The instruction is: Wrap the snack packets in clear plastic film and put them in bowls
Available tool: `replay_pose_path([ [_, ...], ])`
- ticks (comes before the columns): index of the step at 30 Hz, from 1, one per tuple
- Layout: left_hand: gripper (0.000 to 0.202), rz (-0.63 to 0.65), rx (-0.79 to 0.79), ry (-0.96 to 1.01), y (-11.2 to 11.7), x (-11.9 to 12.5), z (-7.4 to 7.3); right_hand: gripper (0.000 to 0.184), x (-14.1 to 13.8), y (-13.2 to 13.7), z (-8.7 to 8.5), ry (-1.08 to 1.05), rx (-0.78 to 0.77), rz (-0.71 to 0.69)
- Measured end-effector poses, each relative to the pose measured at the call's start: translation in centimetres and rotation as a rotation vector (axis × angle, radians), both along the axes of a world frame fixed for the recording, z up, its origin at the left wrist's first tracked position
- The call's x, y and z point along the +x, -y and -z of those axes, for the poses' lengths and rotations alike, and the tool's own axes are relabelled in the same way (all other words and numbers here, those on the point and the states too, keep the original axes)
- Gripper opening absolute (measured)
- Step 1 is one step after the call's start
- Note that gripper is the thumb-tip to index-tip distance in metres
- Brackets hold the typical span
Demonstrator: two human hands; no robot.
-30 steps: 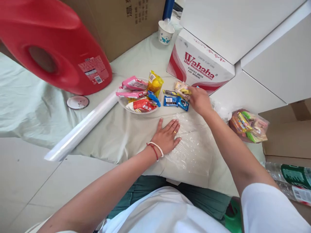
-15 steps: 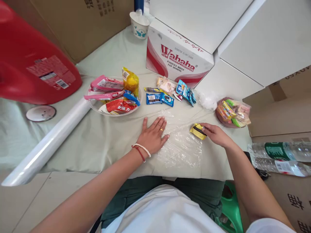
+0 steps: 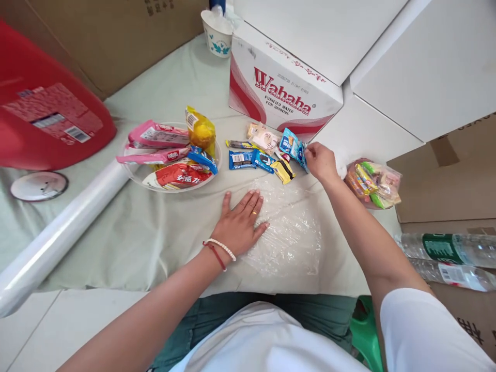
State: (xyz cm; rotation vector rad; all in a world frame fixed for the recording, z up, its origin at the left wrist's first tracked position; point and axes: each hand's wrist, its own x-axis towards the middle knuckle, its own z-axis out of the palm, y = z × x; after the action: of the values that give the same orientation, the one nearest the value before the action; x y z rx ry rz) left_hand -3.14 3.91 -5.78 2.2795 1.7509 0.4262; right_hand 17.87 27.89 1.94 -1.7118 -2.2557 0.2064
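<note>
My left hand [image 3: 239,223] lies flat with fingers spread on the left edge of a crumpled sheet of clear plastic wrap [image 3: 289,232] on the pale green cloth. My right hand [image 3: 320,161] is farther back, its fingers pinched on a light blue snack packet [image 3: 293,146] in a loose group of small packets. A yellow-and-black packet [image 3: 283,171] lies on the cloth just left of that hand. Dark blue cookie packets [image 3: 250,159] sit beside it. A clear bowl [image 3: 136,174] at the left holds pink, red and yellow snack packs.
A roll of plastic wrap [image 3: 62,235] lies diagonally at the left. A big red jug [image 3: 46,116] and a round lid [image 3: 37,185] are far left. A Wahaha carton [image 3: 282,90], paper cup [image 3: 217,33], wrapped snack bowl [image 3: 372,183] and water bottles [image 3: 449,253] stand around.
My right hand carried the yellow-and-black packet toward me, then moved back to the pile; the packet now lies by the blue ones. The left hand stayed put.
</note>
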Motion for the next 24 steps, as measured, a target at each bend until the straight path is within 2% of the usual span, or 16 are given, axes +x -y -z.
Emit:
replay_pose_path([
  [2, 0.069, -0.004, -0.006, 0.011, 0.0, 0.0, 0.0, 0.051, -2.0, -1.6, 0.1, 0.126, 0.076, -0.142],
  [4, 0.068, -0.009, -0.010, 0.019, 0.0, -0.1, -0.1, 0.069, -3.6, -3.0, 0.1, 0.230, 0.070, -0.261],
  [7, 0.068, -0.008, -0.016, 0.029, 0.0, -0.1, -0.1, 0.056, -4.5, -4.6, -0.3, 0.325, 0.002, -0.311],
  [9, 0.068, -0.001, -0.021, 0.038, 0.0, -0.1, -0.1, 0.050, -4.3, -4.9, -0.7, 0.344, 0.034, -0.302],
  [12, 0.068, 0.004, -0.020, 0.048, 0.0, -0.1, 0.0, 0.042, -4.1, -3.9, -0.8, 0.435, 0.117, -0.403],
  [15, 0.069, -0.003, -0.008, 0.048, 0.1, -0.2, 0.1, 0.031, -4.8, -2.1, -0.1, 0.603, 0.157, -0.487],
  [19, 0.071, 0.003, -0.003, 0.043, 0.1, -0.2, -0.1, 0.034, -6.3, -0.9, 0.8, 0.689, 0.227, -0.404],
  [24, 0.069, 0.001, 0.003, 0.052, 0.2, -0.3, -0.1, 0.045, -7.1, -0.9, 1.2, 0.675, 0.292, -0.395],
])
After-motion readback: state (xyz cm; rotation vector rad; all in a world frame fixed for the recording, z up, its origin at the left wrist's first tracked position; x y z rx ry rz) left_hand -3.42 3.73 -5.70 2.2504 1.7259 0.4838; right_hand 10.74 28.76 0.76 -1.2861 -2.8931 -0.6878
